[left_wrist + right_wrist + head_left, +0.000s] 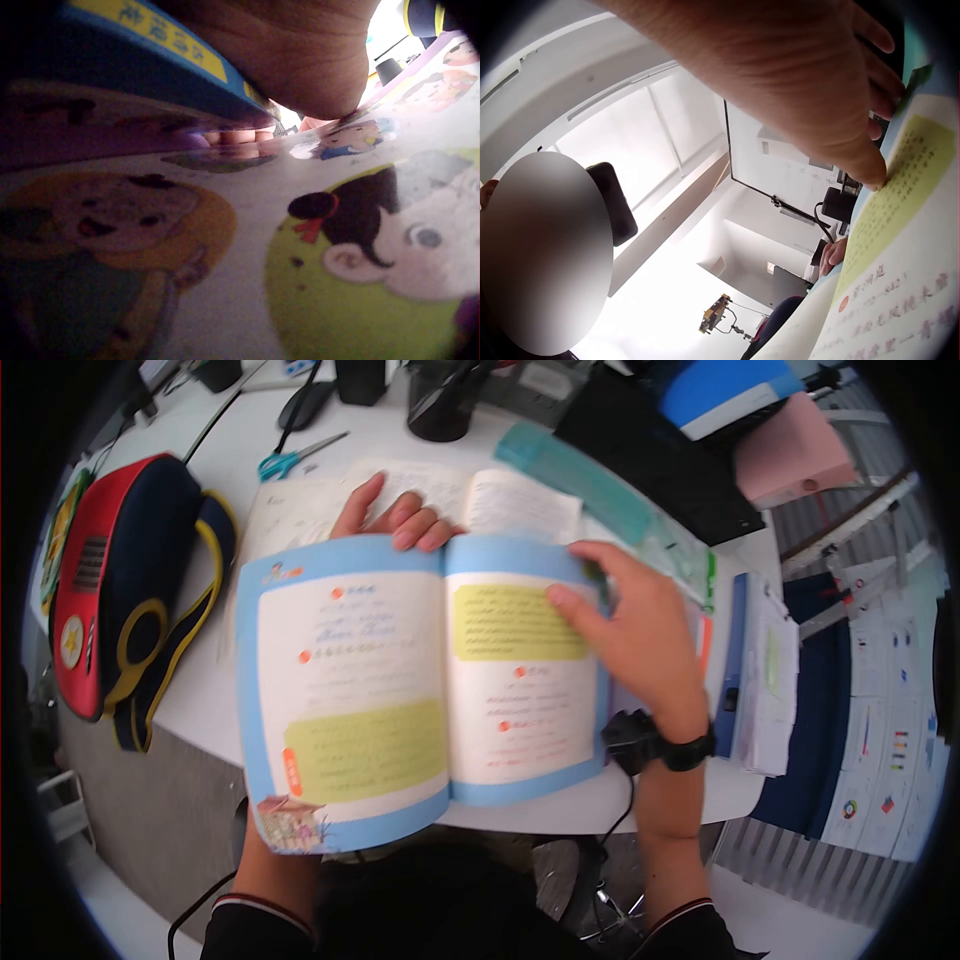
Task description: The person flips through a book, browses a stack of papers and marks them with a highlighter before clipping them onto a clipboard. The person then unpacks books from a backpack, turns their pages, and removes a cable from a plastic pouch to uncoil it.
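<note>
An open book [520, 760] with blue page borders and yellow-green text boxes is held up over the desk. My left hand [400, 520] holds it from behind near the spine, with curled fingers showing above the top edge; the rest is hidden by the pages. In the left wrist view the palm [300, 52] lies by the book's blue spine [172, 45], above the cover [247, 247] with its cartoon faces. My right hand [645, 625] grips the right page's upper outer edge, thumb on the yellow-green box and the other fingers beyond the edge.
Another open book [520, 505] lies behind on the white desk [210, 720]. Blue-handled scissors [285, 463], a teal case [570, 475] and a black pen holder [440, 405] are farther back. A red and navy schoolbag [130, 590] stands left; papers [770, 680] lie right.
</note>
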Action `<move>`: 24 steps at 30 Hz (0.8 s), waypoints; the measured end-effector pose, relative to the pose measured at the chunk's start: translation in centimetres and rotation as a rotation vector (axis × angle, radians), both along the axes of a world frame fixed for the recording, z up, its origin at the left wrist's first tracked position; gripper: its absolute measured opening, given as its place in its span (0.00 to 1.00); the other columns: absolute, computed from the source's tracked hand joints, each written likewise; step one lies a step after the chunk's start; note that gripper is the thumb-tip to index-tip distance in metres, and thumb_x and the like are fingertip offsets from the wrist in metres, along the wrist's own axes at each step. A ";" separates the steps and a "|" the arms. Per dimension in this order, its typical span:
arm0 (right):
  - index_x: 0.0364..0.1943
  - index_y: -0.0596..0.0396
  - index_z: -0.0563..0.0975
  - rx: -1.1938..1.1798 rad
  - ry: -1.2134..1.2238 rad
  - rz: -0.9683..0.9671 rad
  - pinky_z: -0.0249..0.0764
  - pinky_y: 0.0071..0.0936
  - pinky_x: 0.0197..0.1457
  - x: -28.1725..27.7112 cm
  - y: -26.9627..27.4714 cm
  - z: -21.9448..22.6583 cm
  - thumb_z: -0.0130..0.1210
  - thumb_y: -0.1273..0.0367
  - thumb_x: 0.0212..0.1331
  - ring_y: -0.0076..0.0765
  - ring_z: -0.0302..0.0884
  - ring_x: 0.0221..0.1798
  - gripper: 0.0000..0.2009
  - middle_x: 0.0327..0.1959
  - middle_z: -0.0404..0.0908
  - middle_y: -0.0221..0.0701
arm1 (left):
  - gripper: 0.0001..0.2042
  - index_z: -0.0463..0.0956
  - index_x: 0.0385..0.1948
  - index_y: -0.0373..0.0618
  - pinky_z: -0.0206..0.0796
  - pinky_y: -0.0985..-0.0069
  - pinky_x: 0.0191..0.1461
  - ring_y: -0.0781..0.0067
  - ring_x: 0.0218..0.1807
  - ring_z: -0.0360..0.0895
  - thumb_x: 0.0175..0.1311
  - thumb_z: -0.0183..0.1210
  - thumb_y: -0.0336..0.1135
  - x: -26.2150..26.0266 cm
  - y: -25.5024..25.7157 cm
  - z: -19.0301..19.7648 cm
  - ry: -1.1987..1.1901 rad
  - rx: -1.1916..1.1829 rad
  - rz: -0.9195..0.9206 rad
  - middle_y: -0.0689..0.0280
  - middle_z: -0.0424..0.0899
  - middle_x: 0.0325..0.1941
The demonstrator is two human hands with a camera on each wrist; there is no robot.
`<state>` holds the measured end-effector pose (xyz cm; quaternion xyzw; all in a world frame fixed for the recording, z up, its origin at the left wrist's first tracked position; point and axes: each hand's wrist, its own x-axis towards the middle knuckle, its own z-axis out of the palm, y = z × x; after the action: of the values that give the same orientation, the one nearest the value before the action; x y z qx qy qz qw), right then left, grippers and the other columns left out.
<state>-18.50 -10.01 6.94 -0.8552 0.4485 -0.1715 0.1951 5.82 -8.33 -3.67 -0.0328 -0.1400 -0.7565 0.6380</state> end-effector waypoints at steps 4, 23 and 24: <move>0.50 0.60 0.77 -0.081 -0.016 0.042 0.71 0.41 0.60 -0.7 -0.3 0.0 0.61 0.62 0.59 0.52 0.78 0.52 0.19 0.47 0.82 0.44 | 0.24 0.59 0.17 0.54 0.59 0.69 0.66 0.73 0.28 0.65 0.76 0.37 0.54 -0.2 -0.2 0.1 -0.024 0.082 0.047 0.72 0.64 0.14; 0.55 0.60 0.76 0.309 -0.447 -0.074 0.71 0.19 0.37 -2.5 -0.9 2.1 0.64 0.71 0.59 0.19 0.71 0.30 0.20 0.28 0.79 0.25 | 0.27 0.62 0.15 0.54 0.62 0.70 0.66 0.72 0.28 0.70 0.76 0.31 0.57 -0.4 0.1 0.5 -0.046 0.047 0.053 0.71 0.68 0.13; 0.57 0.63 0.74 0.460 -0.539 -0.059 0.70 0.16 0.38 -2.7 -0.6 3.0 0.62 0.73 0.61 0.13 0.72 0.32 0.20 0.31 0.80 0.23 | 0.27 0.62 0.15 0.54 0.62 0.70 0.66 0.72 0.28 0.70 0.76 0.31 0.57 -0.3 0.2 0.3 -0.047 0.048 0.057 0.71 0.68 0.13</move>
<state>-21.19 -10.58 9.98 -0.6995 0.4324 -0.2909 0.4890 5.48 -8.16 -3.34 0.0044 -0.1376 -0.7419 0.6562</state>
